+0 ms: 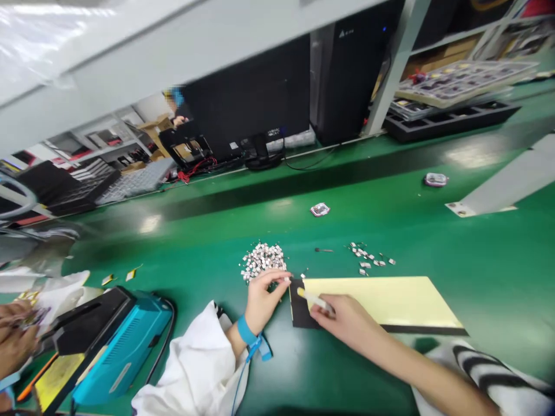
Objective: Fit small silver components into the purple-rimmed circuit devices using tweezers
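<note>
My left hand (263,294), with a blue strap round its wrist, pinches a tiny white part at the left end of a dark board. A pile of small white parts (262,258) lies just beyond it. In my right hand (340,315) is a whitish pen-like tool (318,301) with a yellow tip, pointing left over the board's dark end (299,312). A pale yellow sheet (390,300) covers most of the board. Several more small white parts (368,256) are scattered beyond the sheet.
A teal device (124,349) stands at the left, beside another person's hands (17,329). Two small oval objects (319,209) (436,179) lie farther back. A monitor (251,98) stands behind, stacked trays (459,86) at back right, and a metal post (511,173) on the right.
</note>
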Demonstrator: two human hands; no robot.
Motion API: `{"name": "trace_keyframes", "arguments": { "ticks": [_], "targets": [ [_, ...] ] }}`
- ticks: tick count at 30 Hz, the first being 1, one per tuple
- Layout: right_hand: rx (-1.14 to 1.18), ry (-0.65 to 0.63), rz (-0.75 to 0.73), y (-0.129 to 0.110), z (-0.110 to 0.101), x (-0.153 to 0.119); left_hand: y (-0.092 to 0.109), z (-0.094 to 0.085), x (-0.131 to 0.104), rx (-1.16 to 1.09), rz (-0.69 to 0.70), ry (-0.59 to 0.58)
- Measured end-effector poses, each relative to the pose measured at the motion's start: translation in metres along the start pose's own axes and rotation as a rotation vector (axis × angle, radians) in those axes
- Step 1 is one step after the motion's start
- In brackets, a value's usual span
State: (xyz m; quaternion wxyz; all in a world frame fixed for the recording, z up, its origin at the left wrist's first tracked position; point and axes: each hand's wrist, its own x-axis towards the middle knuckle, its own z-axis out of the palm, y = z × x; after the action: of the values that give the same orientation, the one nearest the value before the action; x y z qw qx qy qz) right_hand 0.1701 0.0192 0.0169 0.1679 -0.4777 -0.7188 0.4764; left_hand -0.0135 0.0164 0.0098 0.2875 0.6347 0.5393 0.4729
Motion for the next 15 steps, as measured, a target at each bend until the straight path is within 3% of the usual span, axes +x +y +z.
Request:
{"name": "trace_keyframes", "arguments": {
  "ticks": [3, 15],
  "targets": [
    [0.237, 0.009, 0.014, 0.003, -0.006, 0.006, 0.002, 0.003, -0.001, 0.02, 0.033, 0.019],
    [0.51, 0.005, 0.061, -0.001, -0.019, 0.01, 0.01, 0.007, 0.001, 0.11, 0.224, -0.065]
  ]
}}
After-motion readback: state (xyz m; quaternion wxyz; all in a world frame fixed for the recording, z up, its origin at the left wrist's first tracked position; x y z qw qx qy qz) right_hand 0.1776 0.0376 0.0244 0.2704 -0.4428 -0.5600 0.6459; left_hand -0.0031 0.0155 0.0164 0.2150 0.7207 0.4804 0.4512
